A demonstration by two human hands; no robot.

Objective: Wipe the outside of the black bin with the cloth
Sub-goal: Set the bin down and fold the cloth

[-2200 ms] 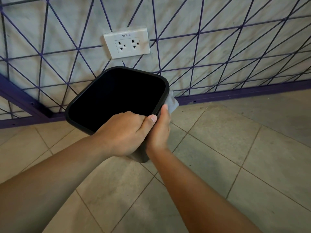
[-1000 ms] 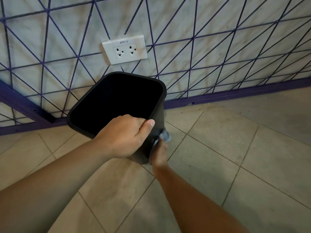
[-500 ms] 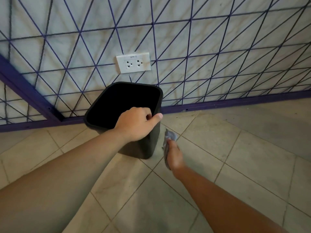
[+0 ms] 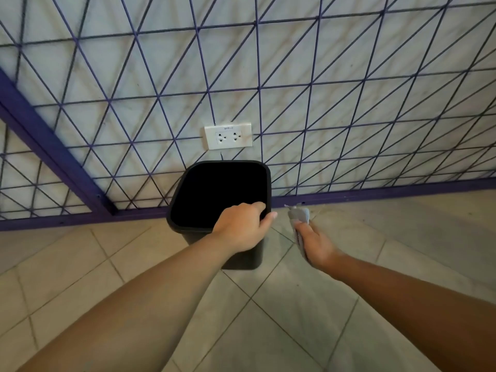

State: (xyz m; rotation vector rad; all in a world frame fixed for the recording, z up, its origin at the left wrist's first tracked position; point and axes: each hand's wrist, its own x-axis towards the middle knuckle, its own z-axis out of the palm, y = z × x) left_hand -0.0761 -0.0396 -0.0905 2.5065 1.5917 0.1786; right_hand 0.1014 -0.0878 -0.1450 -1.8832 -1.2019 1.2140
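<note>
— Where was the black bin (image 4: 214, 194)?
— Upright on the tiled floor (image 4: 268, 331), the left hand (image 4: 243, 228) gripping its rim at four o'clock.
— And the cloth (image 4: 299, 217)?
— Held in the right hand (image 4: 318, 244), apart from the bin at three o'clock.

We face a pale wall (image 4: 349, 49) covered by a purple metal grid (image 4: 257, 88) of crossing diagonal bars. A white double socket (image 4: 228, 136) sits low on it. Beige floor tiles (image 4: 268, 331) run beneath us.
</note>
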